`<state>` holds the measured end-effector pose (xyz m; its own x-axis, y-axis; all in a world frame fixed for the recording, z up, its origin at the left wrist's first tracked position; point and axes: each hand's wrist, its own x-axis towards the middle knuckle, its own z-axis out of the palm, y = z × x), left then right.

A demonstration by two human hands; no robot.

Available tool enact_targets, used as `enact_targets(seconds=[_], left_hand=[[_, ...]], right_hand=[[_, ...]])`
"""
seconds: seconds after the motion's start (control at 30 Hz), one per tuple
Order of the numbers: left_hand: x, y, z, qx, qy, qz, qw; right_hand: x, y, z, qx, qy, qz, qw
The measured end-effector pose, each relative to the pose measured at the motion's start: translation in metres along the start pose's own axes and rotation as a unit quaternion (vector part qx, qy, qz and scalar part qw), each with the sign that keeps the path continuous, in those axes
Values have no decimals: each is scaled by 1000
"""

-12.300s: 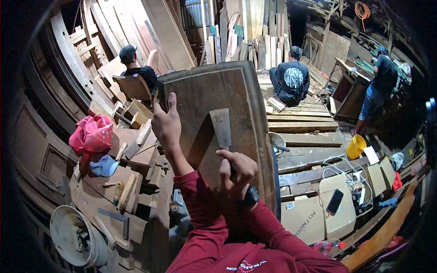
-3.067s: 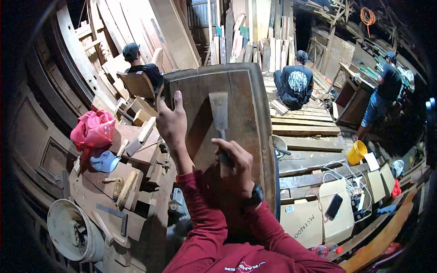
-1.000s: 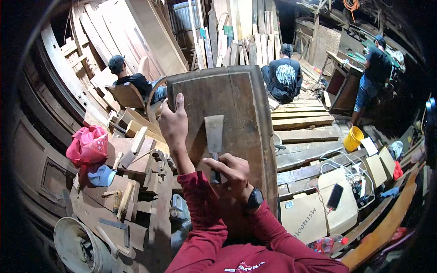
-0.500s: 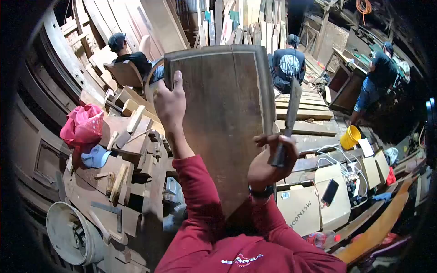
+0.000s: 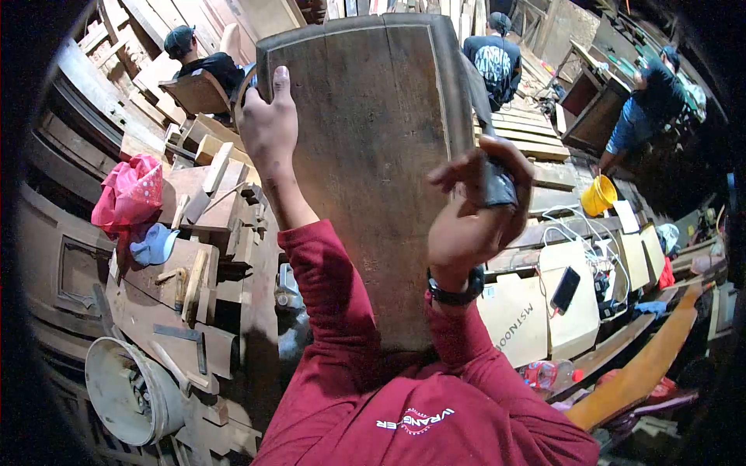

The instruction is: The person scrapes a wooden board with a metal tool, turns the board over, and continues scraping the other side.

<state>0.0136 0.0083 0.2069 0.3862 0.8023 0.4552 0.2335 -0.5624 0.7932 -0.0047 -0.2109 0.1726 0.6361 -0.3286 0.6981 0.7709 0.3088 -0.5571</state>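
Note:
A dark, worn wooden panel (image 5: 373,140) stands upright in front of me, its rounded top edge near the top of the view. My left hand (image 5: 268,128) grips its upper left edge, thumb on the face. My right hand (image 5: 474,210) is lifted off the panel at its right edge and is closed around the dark handle of a scraper (image 5: 493,182), whose blade points away behind the panel's right rim and is mostly hidden. A black watch sits on my right wrist. Both arms wear red sleeves.
Wood offcuts and a pink cloth (image 5: 128,194) crowd the bench at left, with a white bucket (image 5: 128,392) below. Cardboard sheets, a phone (image 5: 565,289) and cables lie at right near a yellow bucket (image 5: 598,194). Three other people work at the back among stacked planks.
My right hand has lifted the scraper off the panel's face and swung it to the right edge, then higher. The panel now rises closer and taller in view; my left hand keeps its grip.

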Motion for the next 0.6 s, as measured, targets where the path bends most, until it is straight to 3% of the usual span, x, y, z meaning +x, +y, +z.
enact_targets(seconds=[0.07,0.2,0.3,0.47,0.6], left_hand=[[7,-8,7,13,31,21,999],[2,2,-3,8,1,5,1000],[2,0,-2,1,7,7,1000],[2,0,-3,3,8,13,1000],[4,-2,-1,7,20,17,1000]], right_hand=[[-2,10,1,28,-82,-60,994],[-13,38,-6,0,-166,-107,980],[-16,42,-8,30,-209,-76,974],[-27,36,-6,-121,-236,-167,950],[-27,30,-20,-107,-285,-155,940]])
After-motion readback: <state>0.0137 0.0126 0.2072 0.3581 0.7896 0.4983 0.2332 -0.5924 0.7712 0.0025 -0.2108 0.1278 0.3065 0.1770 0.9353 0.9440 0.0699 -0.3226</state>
